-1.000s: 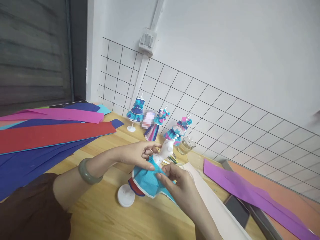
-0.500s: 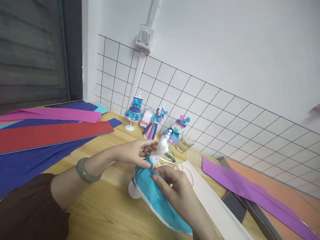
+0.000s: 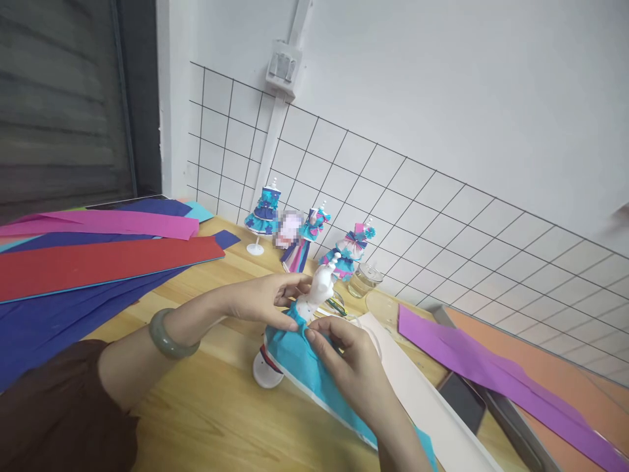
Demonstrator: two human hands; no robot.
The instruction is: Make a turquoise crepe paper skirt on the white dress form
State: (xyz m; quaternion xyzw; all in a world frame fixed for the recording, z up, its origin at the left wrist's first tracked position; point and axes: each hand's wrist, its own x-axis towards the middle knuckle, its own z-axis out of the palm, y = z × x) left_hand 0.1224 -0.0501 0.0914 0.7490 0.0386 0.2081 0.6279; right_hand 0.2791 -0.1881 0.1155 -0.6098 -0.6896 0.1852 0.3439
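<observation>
A small white dress form (image 3: 322, 285) leans to the right, its round white base (image 3: 266, 371) resting on the wooden table. Blue paper (image 3: 299, 357) with a white edge is gathered at its waist and spreads down to the lower right. My left hand (image 3: 278, 301) wraps around the form from the left, thumb on the gathered paper. Thumb and forefinger of my right hand (image 3: 339, 347) pinch the paper at the waist's front. A bit of red shows under the paper near the base.
Three dressed mini forms (image 3: 263, 219) stand by a wire grid (image 3: 373, 177). Beside them is a glass cup (image 3: 364, 280). Red paper (image 3: 108, 265), pink and dark blue sheets lie left. White paper (image 3: 422, 400), a phone (image 3: 462, 401) and purple paper (image 3: 496, 367) are at the right.
The blue paper has shifted, and a corner of it now shows beyond my right forearm. More of the base and the red bit is visible. Both hands keep nearly the same place.
</observation>
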